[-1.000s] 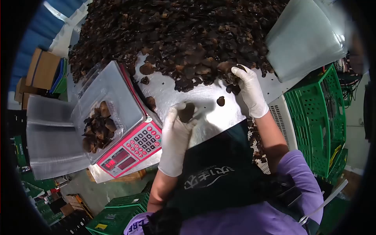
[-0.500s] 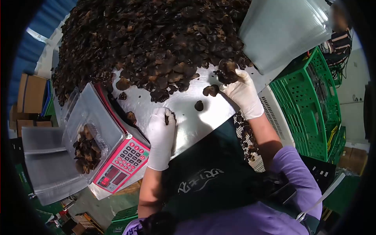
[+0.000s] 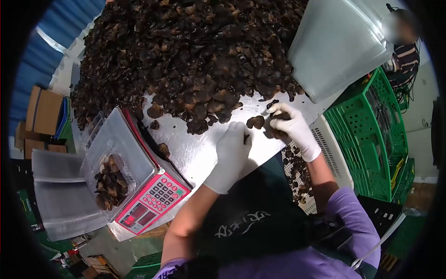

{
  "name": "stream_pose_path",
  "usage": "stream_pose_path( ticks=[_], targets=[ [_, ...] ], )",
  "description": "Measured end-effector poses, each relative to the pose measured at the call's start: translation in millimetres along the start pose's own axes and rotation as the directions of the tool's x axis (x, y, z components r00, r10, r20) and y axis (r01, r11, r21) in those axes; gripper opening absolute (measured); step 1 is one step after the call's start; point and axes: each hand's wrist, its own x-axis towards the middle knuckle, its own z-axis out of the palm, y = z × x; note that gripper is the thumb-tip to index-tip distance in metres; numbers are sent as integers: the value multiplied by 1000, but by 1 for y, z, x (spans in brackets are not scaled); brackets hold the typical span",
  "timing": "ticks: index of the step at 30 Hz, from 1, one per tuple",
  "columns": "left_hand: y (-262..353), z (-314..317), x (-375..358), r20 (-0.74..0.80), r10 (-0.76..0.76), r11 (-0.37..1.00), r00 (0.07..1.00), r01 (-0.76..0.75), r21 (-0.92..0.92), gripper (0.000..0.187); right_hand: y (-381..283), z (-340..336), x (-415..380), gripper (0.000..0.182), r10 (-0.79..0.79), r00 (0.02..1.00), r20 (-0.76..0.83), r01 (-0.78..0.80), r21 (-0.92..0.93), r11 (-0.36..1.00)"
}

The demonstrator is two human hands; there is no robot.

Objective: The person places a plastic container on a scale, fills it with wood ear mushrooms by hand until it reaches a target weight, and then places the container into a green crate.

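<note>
My left hand point(image 3: 233, 151), in a white glove, is closed over the metal table point(image 3: 179, 151), with a bit of dark fungus showing between its fingers. To its right, my gloved right hand point(image 3: 295, 130) grips a dark fungus piece point(image 3: 277, 133) with bent fingers. One loose fungus piece point(image 3: 255, 122) lies between the hands. Behind them spreads a large heap of dark fungus point(image 3: 186, 60). At the left stands a pink-framed scale point(image 3: 155, 197); on it a clear plastic tray point(image 3: 132, 186) holds several fungus pieces point(image 3: 111, 183).
Stacked clear trays point(image 3: 337, 51) stand at the back right, and more point(image 3: 65, 204) are left of the scale. Green crates point(image 3: 371, 139) and a white basket point(image 3: 337, 153) with fungus are at the right. Another person's striped sleeve point(image 3: 405, 63) shows at the far right.
My left hand has moved right, closer to my right hand. My right hand has lowered its fungus piece towards the table edge. The small loose piece between the hands no longer shows.
</note>
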Motion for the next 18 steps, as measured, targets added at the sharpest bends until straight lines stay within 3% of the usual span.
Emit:
stream_pose_path(
  ticks=[1,2,3,4,5,6,7,9,11,12,13,14,15,16,17,18],
  targets=[
    [6,4,5,-89,1,996,996,-9,-85,18,12,0,4,26,29,999,-17,-30,-50,998],
    [-4,23,17,-180,67,997,981,-72,-21,20,13,3,4,44,34,998,-55,-51,-347,937],
    [-15,32,24,-207,215,975,954,-223,-12,22,3,11,4,56,-38,998,-46,-9,-751,660],
    [-10,29,23,-159,210,977,965,-212,3,16,18,13,6,52,-106,993,-53,40,-688,724],
    [-22,48,35,270,-19,741,963,195,-642,11,32,7,9,41,-217,976,26,172,-704,689],
    [-4,35,32,123,116,960,986,-80,-267,18,20,22,3,31,-137,990,16,118,-610,784],
    [-6,48,40,-46,47,996,998,-44,73,18,29,22,9,27,-102,994,42,109,-556,824],
    [-1,25,29,12,0,993,1000,-1,121,23,54,9,22,28,-63,995,83,88,-330,940],
    [22,-36,1,-114,-31,994,993,43,104,31,13,49,-2,31,-11,997,76,36,-331,943],
    [33,-80,-12,29,-107,970,994,98,224,36,2,67,-7,33,-111,981,158,160,-343,926],
    [29,-102,-36,-143,-75,967,987,107,233,34,-31,107,-24,36,-27,982,185,94,-369,925],
    [30,-139,-60,-197,-98,983,975,126,132,33,-38,129,-24,39,-136,939,315,264,-412,872],
    [16,-158,-82,-428,-49,998,903,27,-56,33,-47,165,-31,42,-190,888,419,360,-375,855],
    [9,-177,-93,-490,-103,993,865,120,2,28,-52,193,-29,44,-240,818,523,463,-350,815],
    [2,-204,-106,-599,50,969,799,106,223,24,-60,227,-31,45,-322,725,609,572,-271,774],
    [-8,-223,-119,-674,21,968,738,155,200,23,-56,252,-22,44,-406,589,699,752,-290,592]
  ],
)
